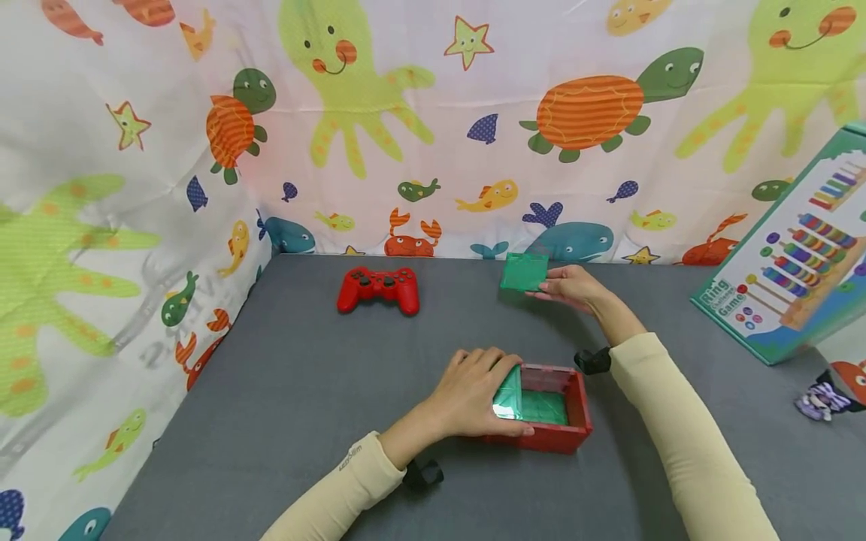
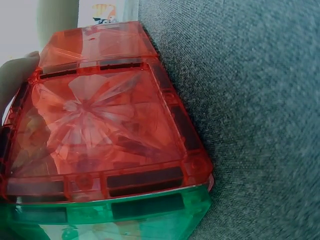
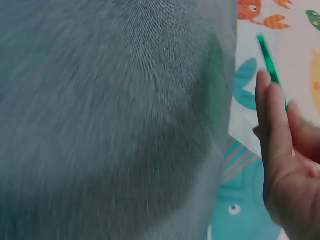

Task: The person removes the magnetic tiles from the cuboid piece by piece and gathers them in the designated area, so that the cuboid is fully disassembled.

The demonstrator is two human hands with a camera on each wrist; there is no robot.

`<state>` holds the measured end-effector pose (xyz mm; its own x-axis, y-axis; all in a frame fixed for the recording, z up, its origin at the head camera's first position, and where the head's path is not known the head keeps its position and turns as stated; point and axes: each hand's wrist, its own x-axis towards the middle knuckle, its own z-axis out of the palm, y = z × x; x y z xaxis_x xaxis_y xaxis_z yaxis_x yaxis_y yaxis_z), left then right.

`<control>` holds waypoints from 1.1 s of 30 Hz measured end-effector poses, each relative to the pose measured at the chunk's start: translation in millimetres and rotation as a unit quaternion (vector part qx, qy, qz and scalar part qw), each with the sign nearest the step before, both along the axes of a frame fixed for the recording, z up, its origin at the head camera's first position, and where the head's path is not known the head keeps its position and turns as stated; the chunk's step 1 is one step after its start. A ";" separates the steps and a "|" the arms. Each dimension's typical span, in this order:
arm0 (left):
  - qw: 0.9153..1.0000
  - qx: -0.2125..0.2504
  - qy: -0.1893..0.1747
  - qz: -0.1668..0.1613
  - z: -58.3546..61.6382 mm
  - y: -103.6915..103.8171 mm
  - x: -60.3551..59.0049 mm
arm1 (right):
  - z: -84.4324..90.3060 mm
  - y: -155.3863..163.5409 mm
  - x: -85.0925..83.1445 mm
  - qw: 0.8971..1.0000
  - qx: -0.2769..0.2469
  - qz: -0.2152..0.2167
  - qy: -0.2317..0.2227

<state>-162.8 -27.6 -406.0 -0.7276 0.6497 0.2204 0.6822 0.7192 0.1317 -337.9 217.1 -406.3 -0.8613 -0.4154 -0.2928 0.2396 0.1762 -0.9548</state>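
A small open box (image 1: 573, 412) of red see-through magnetic tiles stands on the grey table, with green tiles (image 1: 537, 406) as its floor and left side. My left hand (image 1: 473, 391) grips the box's left side, fingers curled over it. In the left wrist view a red tile wall (image 2: 100, 125) fills the frame above a green tile (image 2: 125, 215), with a fingertip (image 2: 15, 75) at its left edge. Farther back, my right hand (image 1: 553, 284) pinches a loose green square tile (image 1: 524, 272) just above the table. The right wrist view shows that tile (image 3: 266, 55) edge-on beyond my fingers (image 3: 280, 150).
A red game controller (image 1: 379, 289) lies at the back, left of centre. A "Ring Game" carton (image 1: 791, 248) leans at the right, with a small striped toy (image 1: 821, 400) below it. A sea-animal curtain (image 1: 433, 113) walls in the back and left of the grey table (image 1: 284, 391).
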 end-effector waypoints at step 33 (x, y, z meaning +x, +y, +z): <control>1.000 0.008 0.004 0.001 -2.8 1.6 -1.4 | -21.9 -15.4 4.4 0.907 0.309 -0.200 0.205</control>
